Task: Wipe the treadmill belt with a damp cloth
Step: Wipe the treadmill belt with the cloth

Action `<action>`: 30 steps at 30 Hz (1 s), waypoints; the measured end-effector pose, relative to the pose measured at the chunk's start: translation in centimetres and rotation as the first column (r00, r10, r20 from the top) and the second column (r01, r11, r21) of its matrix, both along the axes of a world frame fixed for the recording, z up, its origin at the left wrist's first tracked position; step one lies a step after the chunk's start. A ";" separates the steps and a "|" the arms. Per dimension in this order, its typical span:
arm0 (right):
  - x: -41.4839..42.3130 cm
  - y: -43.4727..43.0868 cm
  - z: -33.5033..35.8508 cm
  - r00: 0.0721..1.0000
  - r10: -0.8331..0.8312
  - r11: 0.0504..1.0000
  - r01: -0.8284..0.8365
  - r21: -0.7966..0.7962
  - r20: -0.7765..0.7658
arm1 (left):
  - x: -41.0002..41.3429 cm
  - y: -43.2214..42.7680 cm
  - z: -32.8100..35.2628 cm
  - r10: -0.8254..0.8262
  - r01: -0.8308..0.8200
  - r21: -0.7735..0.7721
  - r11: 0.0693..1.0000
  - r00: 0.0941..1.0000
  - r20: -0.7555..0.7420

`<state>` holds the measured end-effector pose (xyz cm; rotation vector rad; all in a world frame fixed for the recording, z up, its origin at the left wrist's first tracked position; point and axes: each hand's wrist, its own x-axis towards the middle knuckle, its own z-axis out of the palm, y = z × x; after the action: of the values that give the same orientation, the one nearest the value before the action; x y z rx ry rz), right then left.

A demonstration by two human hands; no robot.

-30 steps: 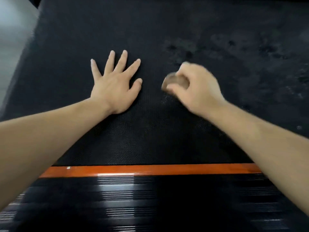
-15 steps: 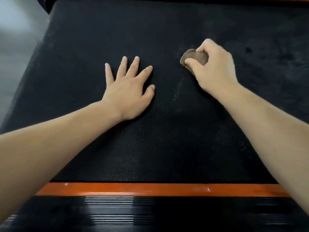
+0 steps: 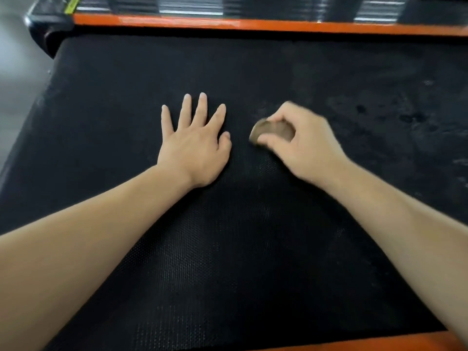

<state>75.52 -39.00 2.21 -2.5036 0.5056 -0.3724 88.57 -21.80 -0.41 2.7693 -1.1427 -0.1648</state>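
Note:
The black textured treadmill belt (image 3: 253, 249) fills most of the view. My left hand (image 3: 195, 148) lies flat on it with fingers spread, a little left of centre. Just to its right, my right hand (image 3: 298, 145) grips a small balled-up brown cloth (image 3: 272, 129) and presses it against the belt. The cloth peeks out between thumb and fingers; most of it is hidden under the hand. The right hand is slightly blurred. Grey smears and dark spots (image 3: 405, 117) mark the belt at the right.
An orange side rail (image 3: 253, 24) runs along the far edge of the belt, with a black ribbed deck strip (image 3: 228, 5) behind it. A second orange rail (image 3: 379, 343) shows at the bottom right. Pale floor (image 3: 15, 72) lies to the left.
My right hand drew the cloth back toward me and leftward, closer to the left hand. The view tilted up, so the far orange rail now shows. The left hand stayed flat.

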 end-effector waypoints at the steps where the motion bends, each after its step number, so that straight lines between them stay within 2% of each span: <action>1: -0.4 0.4 -0.1 0.998 0.066 0.998 -0.066 0.007 -0.011 | -0.1 0.0 -0.1 -0.002 0.002 0.001 1.000 1.000 0.000; 3: 0.7 -0.8 -0.1 0.998 0.060 0.997 -0.060 -0.045 0.006 | -0.1 0.0 -0.1 -0.001 0.001 0.002 1.000 1.000 -0.002; 5: 3.3 -3.1 -0.1 0.994 -0.108 0.990 0.110 -0.084 0.029 | 0.0 -0.1 0.2 -0.001 0.001 0.009 1.000 1.000 -0.017; 7: 4.9 -4.3 0.0 0.971 -0.230 0.971 0.234 -0.057 0.068 | 0.1 -0.1 0.5 0.004 -0.004 0.011 1.000 0.999 -0.035; 9: 4.4 -3.0 -0.1 0.984 -0.172 0.984 0.175 -0.037 0.053 | 0.3 -0.3 0.7 -0.001 0.002 0.009 1.000 0.999 -0.053; 12: 2.3 -0.8 -0.1 0.999 0.044 0.999 -0.044 -0.016 -0.008 | 1.3 -1.4 0.9 -0.009 0.008 -0.024 1.000 0.998 -0.055; 14: 3.2 -2.0 0.2 0.999 0.051 0.997 -0.052 -0.063 -0.018 | 2.1 -2.4 1.0 -0.008 0.006 -0.032 0.999 0.998 -0.060; 16: 5.7 -4.8 0.5 0.997 -0.080 0.991 0.079 -0.111 0.000 | 2.5 -3.1 0.9 -0.001 0.000 -0.015 1.000 0.999 -0.049; 18: 7.8 -7.3 0.8 0.968 -0.250 0.965 0.252 -0.079 0.028 | 2.4 -3.1 0.6 0.000 0.000 -0.003 1.000 1.000 -0.030; 19: 8.2 -7.8 0.7 0.958 -0.285 0.956 0.287 -0.066 0.039 | 2.3 -3.1 0.5 -0.003 0.003 -0.001 1.000 1.000 -0.023; 21: 7.6 -6.9 0.4 0.973 -0.232 0.972 0.232 -0.041 0.014 | 2.2 -3.0 0.3 -0.011 0.011 0.004 1.000 1.000 -0.015; 25: 5.3 -4.1 0.1 0.999 0.038 0.999 -0.039 -0.024 -0.027 | 2.3 -3.1 0.1 -0.016 0.015 0.028 0.999 1.000 0.012; 27: 7.1 -5.8 0.1 1.000 -0.023 0.995 0.025 -0.092 0.021 | 2.3 -3.2 0.1 -0.021 0.021 0.038 0.999 1.000 0.011; 30: 10.9 -8.4 0.3 0.966 -0.246 0.965 0.251 -0.070 0.073 | 2.4 -3.1 0.4 -0.022 0.022 0.037 0.999 1.000 -0.005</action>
<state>86.40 -47.44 2.55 -2.4992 0.7972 -0.5770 91.00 -24.91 -0.01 2.7873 -1.1809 -0.1969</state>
